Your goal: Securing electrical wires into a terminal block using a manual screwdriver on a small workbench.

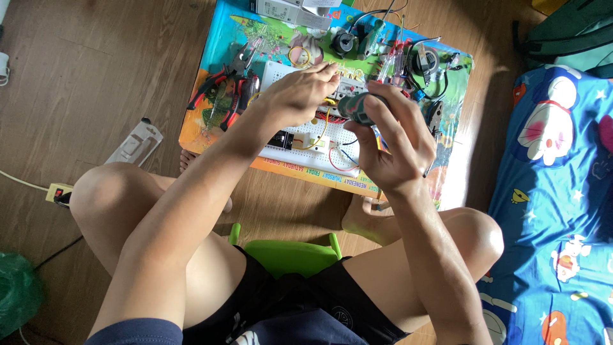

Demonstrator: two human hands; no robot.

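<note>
Gripping a dark green, ribbed tool handle [357,107], the right hand [391,145] closes its fingers and thumb around the lower end, so that the rounded top of the handle sticks out to the left above the knuckles. What kind of tool it is cannot be told, since its tip is hidden behind the hand. The handle hangs over the middle of the white breadboard [306,145], just right of the left hand [299,96] and almost touching it.

The left hand lies palm down with fingers stretched flat and loose, holding nothing; its fingertips rest on the far part of the breadboard, near small parts and yellow and red jumper wires [327,121].

The breadboard sits on a small low table with a bright cartoon-printed top [214,48], running from its middle to the near edge. At the left edge lie red-handled pliers [225,86]. Along the far edge are a white box [290,13] and a black round part [345,43], and towards the far right corner a tangle of cables with another round black part [424,61].

Past the table's right edge a blue cartoon blanket [562,191] covers the floor; the person sits on a green stool [290,254].
</note>
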